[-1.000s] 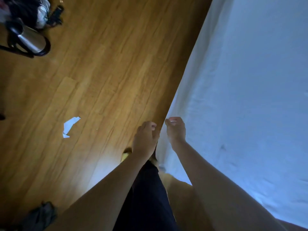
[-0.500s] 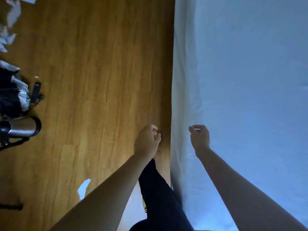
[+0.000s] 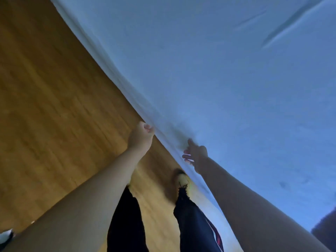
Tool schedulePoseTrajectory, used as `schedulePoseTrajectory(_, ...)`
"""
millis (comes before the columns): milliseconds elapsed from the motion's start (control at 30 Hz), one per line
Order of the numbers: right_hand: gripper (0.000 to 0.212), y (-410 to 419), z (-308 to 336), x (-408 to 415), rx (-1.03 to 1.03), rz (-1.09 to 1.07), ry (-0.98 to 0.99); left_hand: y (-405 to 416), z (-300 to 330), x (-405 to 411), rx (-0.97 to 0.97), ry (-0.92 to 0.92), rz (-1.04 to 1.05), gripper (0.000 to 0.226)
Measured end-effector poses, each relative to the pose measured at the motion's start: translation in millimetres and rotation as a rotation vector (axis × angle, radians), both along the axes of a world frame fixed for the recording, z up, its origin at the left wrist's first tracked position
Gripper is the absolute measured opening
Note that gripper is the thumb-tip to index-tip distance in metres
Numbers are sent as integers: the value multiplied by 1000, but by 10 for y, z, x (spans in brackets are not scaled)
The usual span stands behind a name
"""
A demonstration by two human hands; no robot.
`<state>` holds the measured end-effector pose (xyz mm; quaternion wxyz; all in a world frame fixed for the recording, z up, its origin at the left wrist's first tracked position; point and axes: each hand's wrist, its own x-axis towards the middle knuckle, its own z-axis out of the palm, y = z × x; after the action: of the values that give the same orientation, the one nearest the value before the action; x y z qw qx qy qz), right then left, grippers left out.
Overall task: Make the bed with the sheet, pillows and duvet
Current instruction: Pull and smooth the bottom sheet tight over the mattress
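Note:
A pale white sheet (image 3: 227, 73) covers the bed and fills the upper right; its edge runs diagonally from top left to bottom right, with a few creases at the far right. My left hand (image 3: 141, 138) is a curled fist over the floor, its knuckles right against the sheet's edge; no fabric shows inside it. On the sheet's hanging side, my right hand (image 3: 196, 155) lies with fingers spread and straight. No pillows or duvet are in view.
Wooden floor (image 3: 54, 106) takes up the left half. My legs in dark trousers (image 3: 127, 224) and one shoe (image 3: 181, 179) stand close to the bed's side. A dark object (image 3: 325, 231) shows at the bottom right corner, a white-and-black item (image 3: 5, 235) at the bottom left.
The view has swung, so the bed's edge now runs diagonally. My left fist has come up against the sheet's edge. My right hand's fingers have uncurled and spread on the sheet's side.

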<state>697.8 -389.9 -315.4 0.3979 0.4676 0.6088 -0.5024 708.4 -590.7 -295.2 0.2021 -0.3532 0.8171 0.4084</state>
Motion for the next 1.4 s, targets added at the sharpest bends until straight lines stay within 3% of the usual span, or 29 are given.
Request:
schedulePoseTrajectory(167,45,-284,-66,-287,-181,-555,-122,-378,-272,-845,233,-58,296,32)
schedulePoseTrajectory(300,23,-644,-248,-395,-56,-850,-33,-873,-528,-1357,332,-243,315,50)
schedulePoseTrajectory(400,30,-814,-403,-369,78,-966,51,-1138,-620,-1558,383,-284,263,50)
schedulePoseTrajectory(533,32,-855,-374,-344,175,-1003,62,-1273,-704,-1632,393,-306,215,34)
schedulePoseTrajectory(700,35,-953,-337,-245,348,-880,118,-1287,-719,-1659,376,-263,215,14)
schedulePoseTrajectory(833,29,-1073,-291,-159,408,-863,114,-1303,-656,-1531,296,-190,203,18)
schedulePoseTrajectory(1000,21,-1066,-269,-46,356,-869,139,-1321,-668,-1380,269,-132,147,17)
schedulePoseTrajectory(1133,22,-1032,-302,-22,248,-869,113,-1268,-781,-1366,120,-110,57,22)
schedulePoseTrajectory(1233,37,-841,-337,14,168,-818,91,-1090,-825,-1460,143,-220,91,43)
schedulePoseTrajectory(1333,62,-525,-297,56,167,-949,41,-835,-795,-1490,291,-399,171,57)
schedulePoseTrajectory(1400,55,-305,-298,80,196,-978,3,-733,-809,-1458,336,-403,233,56)
